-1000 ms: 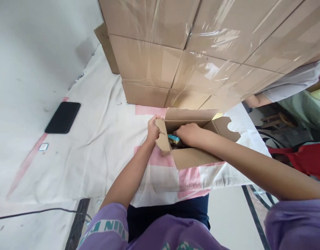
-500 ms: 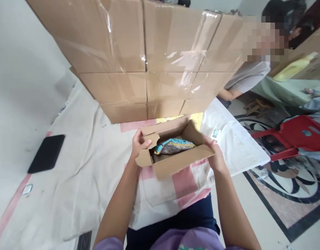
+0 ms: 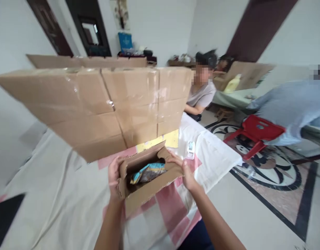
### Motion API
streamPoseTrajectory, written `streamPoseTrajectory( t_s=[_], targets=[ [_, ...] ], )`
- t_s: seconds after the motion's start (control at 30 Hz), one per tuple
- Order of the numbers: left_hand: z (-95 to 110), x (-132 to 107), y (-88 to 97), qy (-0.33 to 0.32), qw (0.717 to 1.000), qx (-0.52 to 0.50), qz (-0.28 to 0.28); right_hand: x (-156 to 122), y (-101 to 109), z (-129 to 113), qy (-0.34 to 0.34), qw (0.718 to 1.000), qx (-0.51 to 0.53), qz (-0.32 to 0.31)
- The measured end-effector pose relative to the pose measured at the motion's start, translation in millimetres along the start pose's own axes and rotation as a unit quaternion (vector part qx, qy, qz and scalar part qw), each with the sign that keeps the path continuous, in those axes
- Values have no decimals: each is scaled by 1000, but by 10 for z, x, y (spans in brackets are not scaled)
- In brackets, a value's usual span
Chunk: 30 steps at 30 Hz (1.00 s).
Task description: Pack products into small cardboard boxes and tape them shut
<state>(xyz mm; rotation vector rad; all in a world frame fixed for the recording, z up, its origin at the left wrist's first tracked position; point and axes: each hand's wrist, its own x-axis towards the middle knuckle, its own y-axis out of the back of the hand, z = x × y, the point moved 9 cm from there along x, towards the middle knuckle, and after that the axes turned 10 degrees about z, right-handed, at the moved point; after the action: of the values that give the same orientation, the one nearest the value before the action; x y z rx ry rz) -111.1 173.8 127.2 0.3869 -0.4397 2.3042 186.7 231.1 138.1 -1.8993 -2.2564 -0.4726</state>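
Between my hands is an open cardboard box [image 3: 146, 192], its top flaps up or folded out. Inside lies a blue and yellow packet [image 3: 149, 172] with a printed or see-through middle; its contents I cannot make out. My left hand [image 3: 114, 175] is wrapped around the left end of the box. At the right end, my right hand [image 3: 184, 170] grips the box, thumb and fingers on the end flap. Beneath the box is a pink and white checked cloth [image 3: 170, 203] on the table.
A taped cardboard partition [image 3: 97, 114] stands across the table behind the box. A small white device [image 3: 191, 150] lies right of it, a black flat object [image 3: 6, 218] at far left. Another person [image 3: 201, 93] sits beyond the partition; a red chair [image 3: 261, 128] stands right.
My view has tipped up and swung right. The left flaps that stuck out are now folded up by my left hand, and my right hand has moved onto the right end flap.
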Motion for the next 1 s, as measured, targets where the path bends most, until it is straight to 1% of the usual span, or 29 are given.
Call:
streamPoseTrajectory(
  t_s=[0.07, 0.1, 0.2, 0.27, 0.37, 0.47, 0.53, 0.6, 0.67, 0.73, 0.8, 0.87, 0.93, 1.0],
  targets=[
    [-40, 35, 35, 3, 1000, 11, -4, -6, -18, 34, -31, 999, 32, 26],
    [-89, 55, 54, 16, 1000, 24, -1, -4, -20, 51, -45, 997, 46, 44],
    [-248, 64, 83, 88, 995, 55, 1, 0, -17, 95, -72, 989, 82, 100],
    [-277, 28, 75, 123, 990, 62, -3, -4, -30, 111, -83, 984, 101, 120],
    [-169, -19, 69, 128, 989, 68, 18, -11, -53, 110, -93, 980, 121, 129],
    [-37, -42, 56, 130, 986, 98, 40, -18, -64, 92, -100, 977, 134, 129],
    [-28, -48, 24, 156, 981, 111, 28, -23, -70, 72, -97, 977, 141, 126],
    [-60, -30, 1, 175, 979, 103, 11, -25, -75, 47, -88, 977, 148, 125],
    [-90, 27, 17, 158, 982, 101, 5, -24, -68, 24, -84, 976, 150, 134],
    [-94, 100, 43, 105, 990, 96, 1, -18, -51, 7, -92, 973, 146, 154],
    [-90, 139, 29, 50, 996, 71, -21, -3, -28, -19, -107, 969, 131, 182],
    [-72, 131, -9, 10, 998, 24, -52, 22, -6, -57, -118, 964, 111, 213],
    [-45, 101, -33, -8, 998, -25, -63, 52, 14, -94, -118, 959, 90, 241],
    [-13, 75, -45, -18, 998, -33, -59, 75, 26, -110, -106, 956, 71, 262]
  ],
)
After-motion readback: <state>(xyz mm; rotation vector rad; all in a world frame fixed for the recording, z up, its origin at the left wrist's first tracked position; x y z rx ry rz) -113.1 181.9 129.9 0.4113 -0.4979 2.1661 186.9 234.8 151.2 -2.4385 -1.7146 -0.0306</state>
